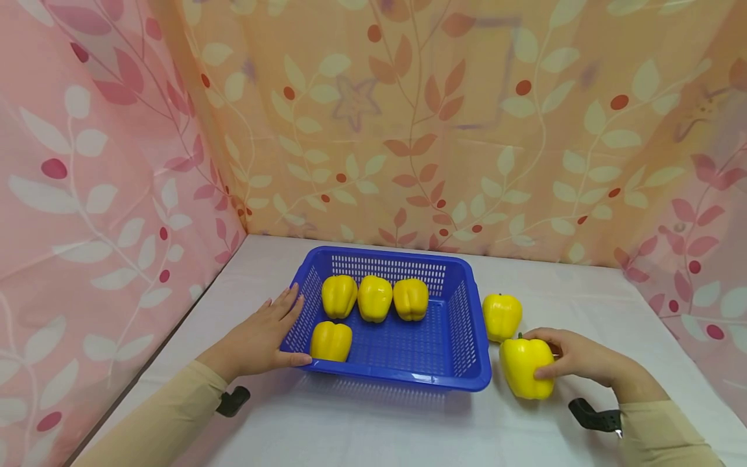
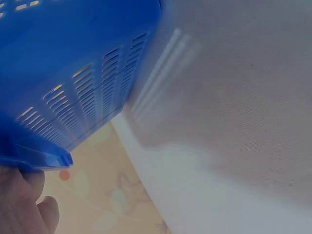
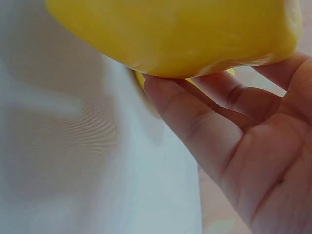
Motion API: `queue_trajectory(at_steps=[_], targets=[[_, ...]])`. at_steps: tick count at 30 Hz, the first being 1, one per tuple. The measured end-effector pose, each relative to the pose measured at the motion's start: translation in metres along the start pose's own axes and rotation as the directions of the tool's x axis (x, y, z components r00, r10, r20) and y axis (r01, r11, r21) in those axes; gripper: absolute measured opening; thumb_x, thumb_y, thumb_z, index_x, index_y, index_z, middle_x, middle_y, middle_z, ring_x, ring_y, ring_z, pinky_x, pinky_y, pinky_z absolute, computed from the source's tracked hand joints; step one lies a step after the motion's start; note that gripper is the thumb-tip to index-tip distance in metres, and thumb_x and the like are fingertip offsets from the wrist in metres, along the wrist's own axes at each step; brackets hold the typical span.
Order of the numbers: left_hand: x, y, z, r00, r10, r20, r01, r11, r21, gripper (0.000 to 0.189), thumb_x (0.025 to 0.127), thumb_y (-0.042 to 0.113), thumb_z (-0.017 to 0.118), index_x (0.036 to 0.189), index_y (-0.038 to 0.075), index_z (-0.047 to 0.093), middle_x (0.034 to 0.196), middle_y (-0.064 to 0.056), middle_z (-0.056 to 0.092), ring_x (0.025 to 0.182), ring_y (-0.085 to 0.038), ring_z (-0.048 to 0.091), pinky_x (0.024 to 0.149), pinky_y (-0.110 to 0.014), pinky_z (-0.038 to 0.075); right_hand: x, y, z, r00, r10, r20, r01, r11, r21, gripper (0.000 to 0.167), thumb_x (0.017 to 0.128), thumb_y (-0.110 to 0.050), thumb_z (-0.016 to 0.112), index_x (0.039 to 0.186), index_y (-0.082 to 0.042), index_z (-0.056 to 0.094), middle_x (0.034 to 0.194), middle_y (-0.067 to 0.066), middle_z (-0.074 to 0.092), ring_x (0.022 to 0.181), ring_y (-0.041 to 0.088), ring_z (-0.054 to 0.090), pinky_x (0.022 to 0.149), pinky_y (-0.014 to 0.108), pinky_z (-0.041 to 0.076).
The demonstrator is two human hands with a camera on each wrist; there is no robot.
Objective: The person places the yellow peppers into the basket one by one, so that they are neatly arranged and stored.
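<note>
My left hand (image 1: 260,341) rests at the left side of a blue plastic basket (image 1: 403,373), fingers stretched along its left rim and thumb on the front rim. Inside the basket, three yellow bell peppers (image 1: 375,299) stand in a row toward the back. Another yellow bell pepper (image 1: 331,342) sits at the front left, beside my thumb. To the right of the basket my right hand (image 1: 589,363) grips a yellow bell pepper (image 1: 527,368), thumb on its near side. The right wrist view shows this pepper (image 3: 195,34) against my fingertips (image 3: 163,90).
One more yellow bell pepper (image 1: 501,316) lies on the white-covered table (image 1: 373,428), just behind the gripped one and close to the basket's right wall. Leaf-patterned curtains (image 1: 408,130) enclose the back and both sides of the table.
</note>
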State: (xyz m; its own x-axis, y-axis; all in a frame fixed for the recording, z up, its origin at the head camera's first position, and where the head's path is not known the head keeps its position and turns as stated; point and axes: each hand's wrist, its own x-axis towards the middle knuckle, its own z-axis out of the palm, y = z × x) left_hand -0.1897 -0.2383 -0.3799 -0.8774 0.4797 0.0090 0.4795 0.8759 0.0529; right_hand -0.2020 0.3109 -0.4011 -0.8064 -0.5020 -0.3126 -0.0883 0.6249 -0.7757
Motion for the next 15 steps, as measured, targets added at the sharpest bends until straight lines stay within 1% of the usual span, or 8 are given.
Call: queue_trajectory(at_steps=[4, 9, 15], targets=[[0.0, 0.0, 0.001, 1.0, -0.007, 0.008, 0.007, 1.0, 0.005, 0.112, 0.069, 0.083, 0.034, 0.145, 0.002, 0.019, 0.152, -0.016, 0.005, 0.139, -0.031, 0.008, 0.109, -0.051, 0.016, 0.0, -0.003, -0.005, 1.0, -0.004, -0.012, 0.004, 1.0, -0.004, 0.057, 0.078, -0.022, 0.07, 0.125, -0.001, 0.046, 0.108, 0.013, 0.057, 0.093, 0.026, 0.051, 0.078, 0.036, 0.045], [0.0, 0.0, 0.001, 1.0, 0.001, 0.001, -0.001, 1.0, 0.007, 0.112, 0.07, 0.083, 0.035, 0.144, 0.001, 0.02, 0.152, -0.016, 0.005, 0.139, -0.032, 0.009, 0.109, -0.051, 0.016, 0.001, -0.009, -0.011, 0.999, -0.003, -0.038, 0.002, 0.999, -0.038, 0.058, 0.078, -0.023, 0.071, 0.125, -0.002, 0.046, 0.11, 0.012, 0.056, 0.094, 0.026, 0.051, 0.078, 0.035, 0.046], [0.0, -0.001, 0.002, 1.0, 0.004, -0.008, -0.004, 1.0, 0.006, 0.111, 0.07, 0.083, 0.036, 0.144, 0.002, 0.019, 0.152, -0.016, 0.005, 0.139, -0.032, 0.009, 0.109, -0.051, 0.016, -0.001, -0.018, -0.021, 0.997, -0.04, -0.062, 0.037, 0.998, -0.048, 0.058, 0.078, -0.022, 0.071, 0.125, -0.001, 0.045, 0.109, 0.014, 0.055, 0.092, 0.027, 0.051, 0.076, 0.036, 0.048]])
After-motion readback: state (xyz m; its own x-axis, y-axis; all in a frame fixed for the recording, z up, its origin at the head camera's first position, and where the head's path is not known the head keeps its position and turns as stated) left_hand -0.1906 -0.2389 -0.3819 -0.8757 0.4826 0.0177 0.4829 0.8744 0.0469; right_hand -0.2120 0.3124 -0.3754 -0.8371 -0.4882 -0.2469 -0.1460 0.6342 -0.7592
